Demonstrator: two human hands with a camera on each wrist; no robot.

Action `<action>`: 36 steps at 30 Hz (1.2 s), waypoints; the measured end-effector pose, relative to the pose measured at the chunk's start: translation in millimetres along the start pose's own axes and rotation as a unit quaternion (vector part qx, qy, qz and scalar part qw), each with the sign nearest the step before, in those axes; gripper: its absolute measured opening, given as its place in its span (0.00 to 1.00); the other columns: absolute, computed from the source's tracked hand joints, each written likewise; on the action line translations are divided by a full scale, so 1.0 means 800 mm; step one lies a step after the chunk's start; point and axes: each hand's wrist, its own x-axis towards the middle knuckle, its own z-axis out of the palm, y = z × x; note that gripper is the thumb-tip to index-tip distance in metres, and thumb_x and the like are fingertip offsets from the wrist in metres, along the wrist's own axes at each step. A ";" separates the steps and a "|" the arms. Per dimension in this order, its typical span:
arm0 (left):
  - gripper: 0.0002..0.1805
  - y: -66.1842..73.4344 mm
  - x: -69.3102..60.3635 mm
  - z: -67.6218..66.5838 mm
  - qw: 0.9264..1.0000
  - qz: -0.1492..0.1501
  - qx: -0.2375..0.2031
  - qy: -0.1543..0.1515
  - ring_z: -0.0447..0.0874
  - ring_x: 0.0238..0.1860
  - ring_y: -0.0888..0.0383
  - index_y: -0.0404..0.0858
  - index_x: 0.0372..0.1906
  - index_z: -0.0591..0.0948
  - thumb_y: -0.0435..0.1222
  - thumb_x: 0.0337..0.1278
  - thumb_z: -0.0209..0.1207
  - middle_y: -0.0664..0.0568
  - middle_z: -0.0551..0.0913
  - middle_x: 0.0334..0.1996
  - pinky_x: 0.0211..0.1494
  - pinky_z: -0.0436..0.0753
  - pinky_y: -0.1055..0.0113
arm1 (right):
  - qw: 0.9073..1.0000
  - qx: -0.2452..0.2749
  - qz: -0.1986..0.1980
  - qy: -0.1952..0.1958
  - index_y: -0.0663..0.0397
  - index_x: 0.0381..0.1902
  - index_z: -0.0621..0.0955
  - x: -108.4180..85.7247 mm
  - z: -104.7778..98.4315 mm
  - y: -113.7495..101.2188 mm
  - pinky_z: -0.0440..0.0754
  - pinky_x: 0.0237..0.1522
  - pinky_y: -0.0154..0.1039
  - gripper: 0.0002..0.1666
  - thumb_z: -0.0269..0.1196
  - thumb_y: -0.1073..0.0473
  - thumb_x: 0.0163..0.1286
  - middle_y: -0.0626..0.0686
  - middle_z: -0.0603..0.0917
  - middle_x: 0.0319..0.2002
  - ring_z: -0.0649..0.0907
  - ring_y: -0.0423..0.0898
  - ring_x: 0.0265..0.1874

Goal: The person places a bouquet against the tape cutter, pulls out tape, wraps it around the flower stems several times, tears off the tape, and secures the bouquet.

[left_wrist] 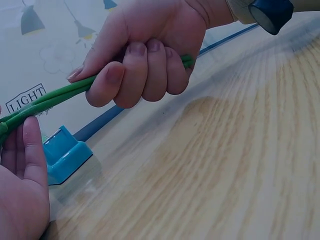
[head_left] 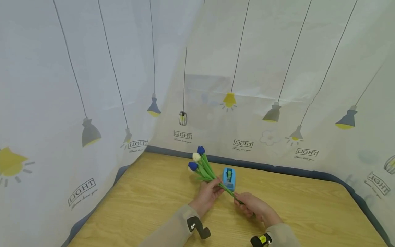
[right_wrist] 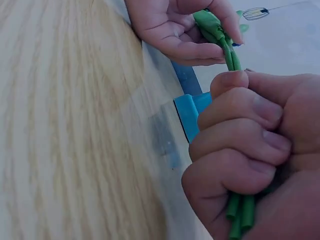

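A small bunch of blue and white tulips [head_left: 197,162] with green leaves and stems lies slantwise across both hands, blooms toward the far left. My left hand [head_left: 208,195] holds the stems just below the leaves, between thumb and fingers. Lower down, my right hand [head_left: 254,205] grips the stems [left_wrist: 65,94] in a curled fist; the cut stem ends [right_wrist: 241,216] stick out below its little finger. Right behind the stems stands a blue tape dispenser [head_left: 233,176], partly covered by them in the head view. A shiny patch shows on the stems between the hands.
The wooden table [head_left: 308,202] stretches out on both sides of the hands. White sheets [head_left: 210,113] printed with hanging lamps enclose its left and far sides, with a dark blue border [head_left: 259,165] along the table's edge. Each wrist wears a black camera mount [head_left: 197,227].
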 end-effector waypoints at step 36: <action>0.05 0.000 -0.001 0.000 0.999 -0.004 0.029 0.012 0.86 0.37 0.61 0.38 0.44 0.81 0.30 0.69 0.65 0.54 0.85 0.36 0.45 0.89 0.71 | 0.999 -0.005 0.046 0.012 0.57 0.41 0.86 -0.007 0.008 -0.003 0.67 0.18 0.28 0.38 0.39 0.38 0.89 0.42 0.79 0.18 0.72 0.34 0.14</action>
